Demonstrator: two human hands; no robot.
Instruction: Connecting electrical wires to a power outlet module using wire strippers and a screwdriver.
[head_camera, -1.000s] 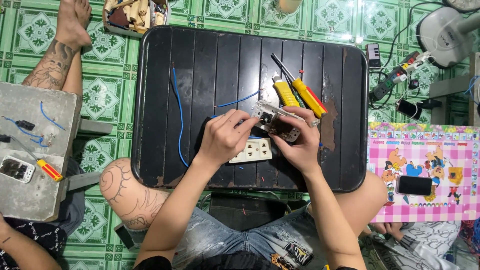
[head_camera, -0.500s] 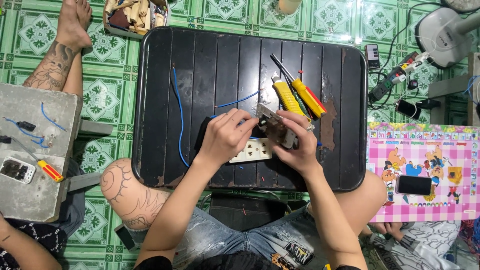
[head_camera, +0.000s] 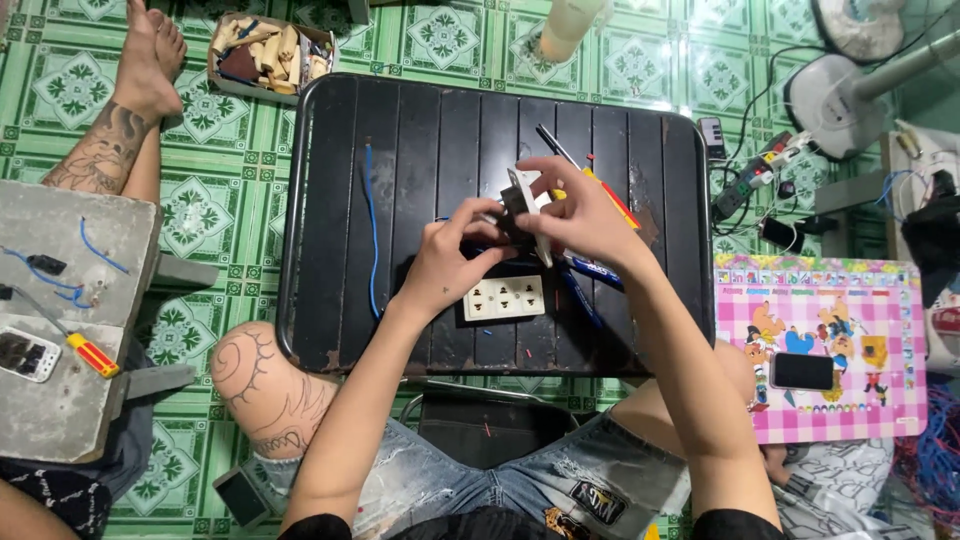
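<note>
Where both hands meet, fingers hide most of the small white switch module (head_camera: 522, 200), possibly wired behind. Left hand (head_camera: 447, 262) pinches its lower edge; right hand (head_camera: 580, 215) grips it, lifted higher than before. White socket plate (head_camera: 503, 297) lies at six o'clock, blue wire (head_camera: 372, 225) at nine, on the black tray (head_camera: 330, 150).

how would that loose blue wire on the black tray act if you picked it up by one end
The blue wire is thin and lies in a gentle curve, so it would probably droop rather than stay straight. It looks light and should lift easily. On the ribbed black tray it may settle into a groove, so pinching could take fingertips.
</note>
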